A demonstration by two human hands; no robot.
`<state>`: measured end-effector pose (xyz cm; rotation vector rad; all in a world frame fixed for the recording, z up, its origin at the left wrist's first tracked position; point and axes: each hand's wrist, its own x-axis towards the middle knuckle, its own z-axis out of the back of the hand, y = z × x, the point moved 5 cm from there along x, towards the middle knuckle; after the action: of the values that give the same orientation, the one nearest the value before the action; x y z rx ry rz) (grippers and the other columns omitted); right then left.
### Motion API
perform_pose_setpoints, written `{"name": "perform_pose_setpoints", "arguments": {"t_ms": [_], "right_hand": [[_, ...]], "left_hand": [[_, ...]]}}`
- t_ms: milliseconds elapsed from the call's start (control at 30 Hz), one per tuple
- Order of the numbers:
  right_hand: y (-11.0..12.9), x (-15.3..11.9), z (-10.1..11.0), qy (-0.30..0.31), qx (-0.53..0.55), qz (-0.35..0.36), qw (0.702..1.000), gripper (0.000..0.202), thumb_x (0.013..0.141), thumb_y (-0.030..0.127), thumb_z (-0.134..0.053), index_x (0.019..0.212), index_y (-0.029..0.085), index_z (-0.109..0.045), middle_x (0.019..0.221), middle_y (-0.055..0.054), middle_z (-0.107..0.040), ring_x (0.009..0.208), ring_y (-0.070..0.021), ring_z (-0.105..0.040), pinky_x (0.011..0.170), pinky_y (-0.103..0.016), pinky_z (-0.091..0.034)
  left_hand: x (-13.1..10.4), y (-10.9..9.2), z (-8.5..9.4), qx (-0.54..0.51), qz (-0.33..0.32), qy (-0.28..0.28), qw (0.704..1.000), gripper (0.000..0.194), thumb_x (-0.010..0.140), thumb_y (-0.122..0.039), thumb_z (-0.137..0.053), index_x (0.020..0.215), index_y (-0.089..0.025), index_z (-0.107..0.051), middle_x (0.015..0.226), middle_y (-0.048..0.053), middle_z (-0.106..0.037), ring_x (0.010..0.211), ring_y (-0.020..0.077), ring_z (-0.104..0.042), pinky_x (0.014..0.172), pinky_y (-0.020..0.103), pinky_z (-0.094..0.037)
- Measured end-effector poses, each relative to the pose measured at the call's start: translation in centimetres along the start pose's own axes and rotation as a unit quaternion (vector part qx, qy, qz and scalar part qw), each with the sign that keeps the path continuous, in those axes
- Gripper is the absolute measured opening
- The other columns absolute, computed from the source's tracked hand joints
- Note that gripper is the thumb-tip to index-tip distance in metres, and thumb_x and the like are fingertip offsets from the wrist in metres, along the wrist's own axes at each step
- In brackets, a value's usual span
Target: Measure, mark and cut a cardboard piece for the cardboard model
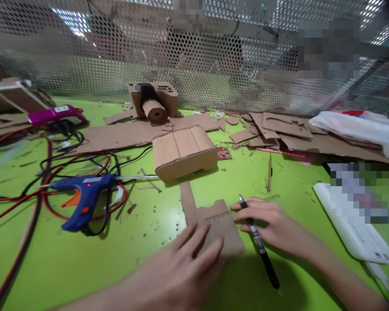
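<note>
A cut piece of brown cardboard (228,237) with a narrow strip at its left lies flat on the green table. Across it rests a clear ruler (218,216), whose markings show again beyond my right fingers. My left hand (194,259) lies over the cardboard's near left part, fingers spread and pressing down. Between the fingers of my right hand (269,220) is a black pen (261,244), its tip pointing away from me; these fingers also rest over the ruler at the cardboard's right edge. Just beyond stands a folded cardboard box (184,151).
A blue glue gun (86,196) lies left among red and black cables, with a purple tool (56,115) behind it. A cardboard camera model (154,101) stands at the back near cardboard scraps (278,127). At right are a white power strip (353,224) and a yellow pencil-like stick (270,172).
</note>
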<state>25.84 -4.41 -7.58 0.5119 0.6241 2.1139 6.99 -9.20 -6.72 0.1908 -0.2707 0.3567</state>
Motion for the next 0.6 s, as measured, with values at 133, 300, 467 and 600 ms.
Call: {"name": "perform_pose_setpoints", "arguments": {"t_ms": [133, 300, 467, 600], "right_hand": [[0.0, 0.7, -0.9, -0.032, 0.026, -0.008, 0.999, 0.028, 0.077, 0.007, -0.076, 0.101, 0.02, -0.072, 0.108, -0.007, -0.075, 0.099, -0.0189, -0.07, 0.087, -0.034, -0.058], [-0.3, 1.2, -1.3, -0.046, 0.04, -0.01, 0.998, 0.033, 0.075, 0.015, -0.081, 0.106, 0.023, -0.073, 0.106, -0.005, -0.077, 0.096, -0.0203, -0.07, 0.081, -0.038, -0.06], [0.0, 0.8, -1.1, -0.06, 0.059, 0.027, 0.996, 0.03, 0.082, 0.003, -0.068, 0.106, 0.02, -0.071, 0.108, -0.006, -0.076, 0.097, -0.0164, -0.068, 0.081, -0.032, -0.059], [-0.1, 0.8, -0.9, -0.071, 0.061, 0.03, 0.995, 0.022, 0.086, 0.01, -0.068, 0.106, 0.02, -0.069, 0.104, -0.004, -0.077, 0.09, -0.014, -0.07, 0.077, -0.026, -0.059]], "left_hand": [[-1.2, 2.2, -0.1, -0.027, -0.007, -0.022, 0.999, 0.02, 0.085, -0.019, -0.053, 0.102, -0.018, -0.065, 0.112, 0.01, -0.07, 0.106, 0.0283, -0.066, 0.091, 0.041, -0.057], [-1.3, 3.2, -0.4, -0.005, 0.006, -0.082, 0.997, 0.018, 0.087, -0.012, -0.052, 0.099, -0.015, -0.065, 0.097, 0.007, -0.07, 0.094, 0.0245, -0.067, 0.087, 0.039, -0.056], [-0.2, 2.2, -1.5, 0.001, 0.036, -0.077, 0.996, 0.03, 0.097, -0.018, -0.039, 0.112, -0.013, -0.064, 0.097, 0.006, -0.071, 0.088, 0.0209, -0.064, 0.083, 0.037, -0.053], [-0.4, 2.6, -1.9, 0.018, 0.091, -0.082, 0.992, 0.036, 0.1, -0.02, -0.031, 0.108, -0.024, -0.066, 0.106, 0.006, -0.073, 0.1, 0.0201, -0.065, 0.084, 0.033, -0.05]]}}
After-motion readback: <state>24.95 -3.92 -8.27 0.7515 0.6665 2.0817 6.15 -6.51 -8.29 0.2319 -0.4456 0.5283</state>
